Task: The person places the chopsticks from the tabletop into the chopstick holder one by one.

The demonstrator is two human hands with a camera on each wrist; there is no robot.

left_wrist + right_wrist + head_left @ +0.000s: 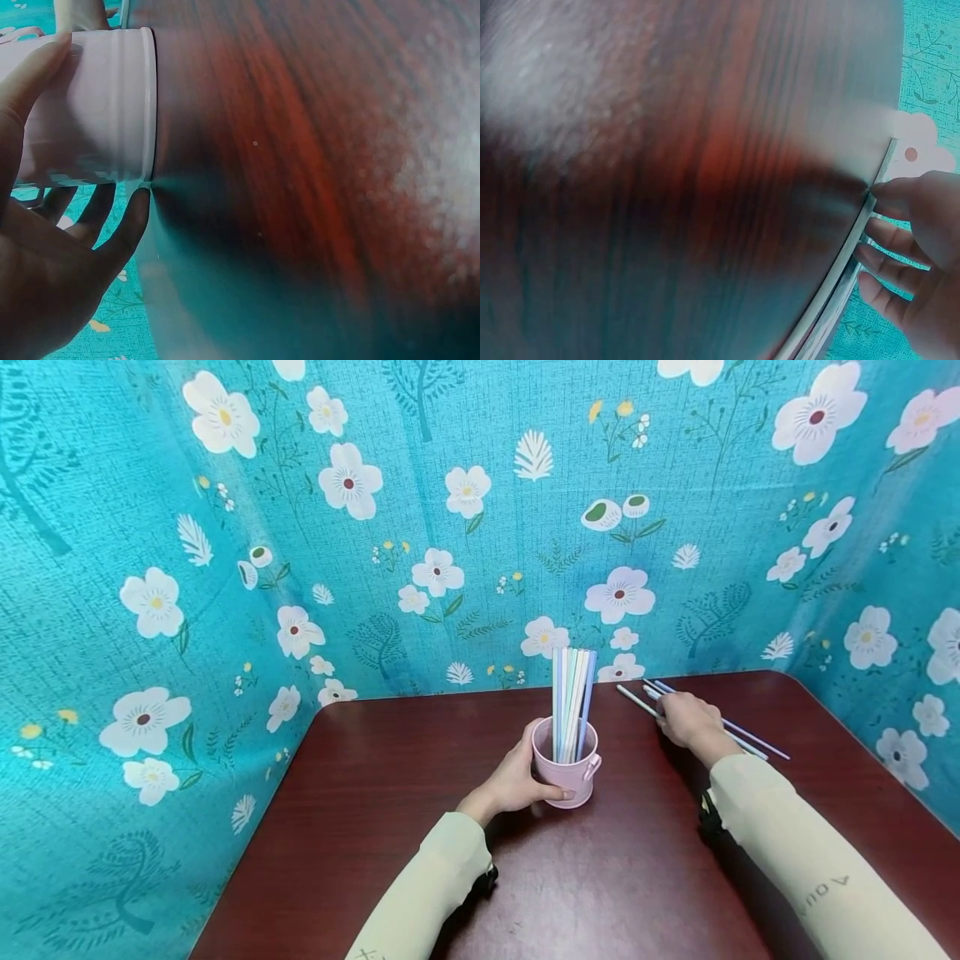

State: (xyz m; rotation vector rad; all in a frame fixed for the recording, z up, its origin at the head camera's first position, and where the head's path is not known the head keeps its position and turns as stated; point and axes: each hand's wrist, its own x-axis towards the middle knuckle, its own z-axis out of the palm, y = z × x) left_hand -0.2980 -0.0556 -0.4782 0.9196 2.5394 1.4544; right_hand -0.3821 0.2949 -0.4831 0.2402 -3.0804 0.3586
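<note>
A small pink bucket (564, 774) stands upright on the table, a bundle of white, blue and pale green drinking straws (573, 702) rising out of it. My left hand (513, 782) grips the bucket from its left side, thumb across the front; the left wrist view shows the other fingers around the far side of the bucket wall (94, 112). To the right, more straws (753, 739) lie loose near the table's back edge. My right hand (686, 720) reaches down over them. In the right wrist view its thumb and fingertips pinch a pale straw (840, 266) at the table surface.
The dark reddish-brown table (360, 827) has a glossy top. A turquoise flowered cloth (465, 568) hangs behind it and along both sides. Another straw (829, 319) lies alongside the pinched one. The bucket has a small handle lug (592, 766) on its right side.
</note>
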